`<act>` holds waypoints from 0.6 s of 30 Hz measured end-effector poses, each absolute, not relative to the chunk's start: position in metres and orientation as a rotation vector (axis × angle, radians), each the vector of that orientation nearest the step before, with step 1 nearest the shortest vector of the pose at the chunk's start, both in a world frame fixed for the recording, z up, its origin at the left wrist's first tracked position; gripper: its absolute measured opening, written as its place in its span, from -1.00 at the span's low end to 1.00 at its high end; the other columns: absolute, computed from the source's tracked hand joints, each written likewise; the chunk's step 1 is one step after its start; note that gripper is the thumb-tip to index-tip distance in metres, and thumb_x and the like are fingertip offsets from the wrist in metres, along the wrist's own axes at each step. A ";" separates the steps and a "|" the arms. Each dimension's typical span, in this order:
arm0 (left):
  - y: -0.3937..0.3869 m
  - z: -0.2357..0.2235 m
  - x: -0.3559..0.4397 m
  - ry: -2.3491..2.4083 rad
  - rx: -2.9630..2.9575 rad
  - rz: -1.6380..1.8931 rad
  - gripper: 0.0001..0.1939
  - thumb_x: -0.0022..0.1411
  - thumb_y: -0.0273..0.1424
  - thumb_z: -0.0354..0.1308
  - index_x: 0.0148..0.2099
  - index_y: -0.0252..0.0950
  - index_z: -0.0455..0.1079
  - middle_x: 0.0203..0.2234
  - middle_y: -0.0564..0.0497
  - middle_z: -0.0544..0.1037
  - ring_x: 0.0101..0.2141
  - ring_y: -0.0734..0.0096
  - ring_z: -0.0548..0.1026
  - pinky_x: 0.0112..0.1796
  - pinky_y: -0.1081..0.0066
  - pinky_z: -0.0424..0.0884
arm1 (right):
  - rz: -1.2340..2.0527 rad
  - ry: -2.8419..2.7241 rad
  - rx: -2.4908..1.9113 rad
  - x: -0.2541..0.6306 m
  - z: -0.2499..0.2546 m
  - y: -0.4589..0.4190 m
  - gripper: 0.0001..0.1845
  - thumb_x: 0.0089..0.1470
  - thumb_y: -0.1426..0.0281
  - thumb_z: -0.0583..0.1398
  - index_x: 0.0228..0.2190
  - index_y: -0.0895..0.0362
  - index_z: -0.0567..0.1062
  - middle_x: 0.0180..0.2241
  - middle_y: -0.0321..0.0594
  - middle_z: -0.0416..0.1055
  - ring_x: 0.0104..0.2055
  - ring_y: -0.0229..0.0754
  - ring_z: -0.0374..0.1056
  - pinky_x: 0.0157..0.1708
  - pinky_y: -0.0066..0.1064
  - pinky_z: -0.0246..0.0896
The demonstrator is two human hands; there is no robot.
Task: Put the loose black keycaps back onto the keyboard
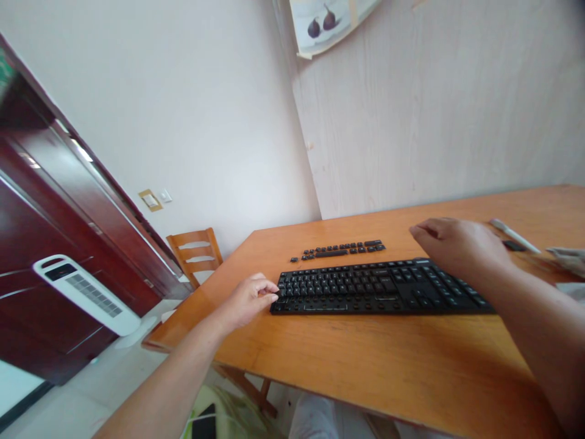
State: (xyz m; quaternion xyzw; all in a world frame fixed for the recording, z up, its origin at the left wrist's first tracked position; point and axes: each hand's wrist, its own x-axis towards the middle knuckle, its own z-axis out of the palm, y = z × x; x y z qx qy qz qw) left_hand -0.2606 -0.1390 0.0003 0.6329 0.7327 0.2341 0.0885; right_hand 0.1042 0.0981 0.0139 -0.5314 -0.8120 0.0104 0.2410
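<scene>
A black keyboard point(347, 286) lies on the wooden table, its front rows bare of keycaps. My left hand point(249, 300) is at the keyboard's left end, thumb and forefinger closed in a pinch against the edge keys; what sits between the fingertips is too small to make out. Over the right part of the keyboard, my right hand point(457, 244) hangs with curled fingers, and anything inside them is hidden. Behind the keyboard, loose black keycaps point(361, 244) lie in two rows, with a long space bar point(331, 253) among them.
To the right on the table point(365, 347) lie a white pen-like stick point(516, 236), a small black object point(514, 246) and a grey cloth point(569, 259). A wooden chair point(196, 250) stands past the left edge, with a white upright appliance point(86, 296) farther left.
</scene>
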 end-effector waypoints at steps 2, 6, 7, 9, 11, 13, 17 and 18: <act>-0.141 -0.002 -0.261 2.164 1.914 0.695 -0.79 0.17 -0.26 0.21 -0.23 -0.27 0.58 -0.35 -0.03 0.49 -0.30 0.35 0.47 -0.25 0.41 0.36 | 0.026 -2.226 -1.458 0.104 0.012 0.100 -0.43 0.23 0.06 -0.11 -0.22 0.07 0.58 -0.18 0.00 0.55 -0.27 0.02 0.38 -0.43 -0.30 0.00; -0.142 -0.006 -0.258 2.134 1.964 0.701 -0.81 0.21 -0.31 0.19 -0.21 -0.27 0.56 -0.34 -0.01 0.47 -0.30 0.38 0.46 -0.25 0.42 0.35 | 0.021 -2.222 -1.476 0.104 0.008 0.103 -0.44 0.21 0.04 -0.10 -0.23 0.03 0.58 -0.18 -0.05 0.56 -0.25 0.05 0.40 -0.44 -0.30 0.01; -0.142 -0.006 -0.257 2.132 1.975 0.696 -0.82 0.21 -0.32 0.19 -0.21 -0.28 0.56 -0.34 -0.01 0.47 -0.30 0.38 0.46 -0.25 0.42 0.35 | 0.025 -2.224 -1.476 0.104 0.008 0.103 -0.45 0.21 0.03 -0.11 -0.23 0.02 0.58 -0.18 -0.06 0.56 -0.24 0.05 0.40 -0.44 -0.30 0.02; -0.142 -0.007 -0.255 2.140 1.996 0.678 -0.83 0.21 -0.34 0.19 -0.22 -0.28 0.56 -0.35 -0.01 0.47 -0.30 0.39 0.46 -0.25 0.42 0.35 | 0.039 -2.225 -1.475 0.104 0.008 0.103 -0.44 0.21 0.03 -0.11 -0.23 0.02 0.58 -0.17 -0.06 0.55 -0.23 0.06 0.41 -0.44 -0.30 0.03; -0.142 -0.007 -0.253 2.147 2.022 0.656 -0.84 0.22 -0.36 0.19 -0.23 -0.28 0.56 -0.36 0.00 0.46 -0.30 0.39 0.46 -0.24 0.42 0.34 | 0.051 -2.219 -1.477 0.104 0.009 0.103 -0.44 0.21 0.03 -0.11 -0.22 0.03 0.58 -0.16 -0.05 0.55 -0.22 0.07 0.41 -0.43 -0.29 0.03; -0.141 -0.008 -0.253 2.148 2.038 0.638 -0.85 0.23 -0.37 0.18 -0.22 -0.28 0.56 -0.36 0.00 0.46 -0.30 0.40 0.46 -0.25 0.42 0.34 | 0.059 -2.214 -1.471 0.104 0.010 0.102 -0.44 0.21 0.04 -0.11 -0.21 0.04 0.58 -0.15 -0.04 0.55 -0.21 0.07 0.41 -0.41 -0.29 0.04; -0.141 -0.009 -0.253 2.158 2.063 0.618 -0.86 0.23 -0.38 0.18 -0.22 -0.28 0.55 -0.36 0.00 0.47 -0.30 0.40 0.46 -0.26 0.43 0.33 | 0.074 -2.220 -1.453 0.104 0.010 0.102 -0.44 0.21 0.05 -0.10 -0.22 0.05 0.58 -0.17 -0.02 0.55 -0.24 0.05 0.40 -0.41 -0.29 0.04; -0.141 -0.009 -0.252 2.159 2.077 0.612 -0.87 0.23 -0.39 0.18 -0.22 -0.28 0.55 -0.36 0.00 0.47 -0.30 0.40 0.46 -0.25 0.43 0.33 | 0.078 -2.220 -1.452 0.104 0.010 0.102 -0.44 0.21 0.05 -0.10 -0.23 0.06 0.58 -0.19 -0.01 0.55 -0.25 0.05 0.39 -0.41 -0.29 0.03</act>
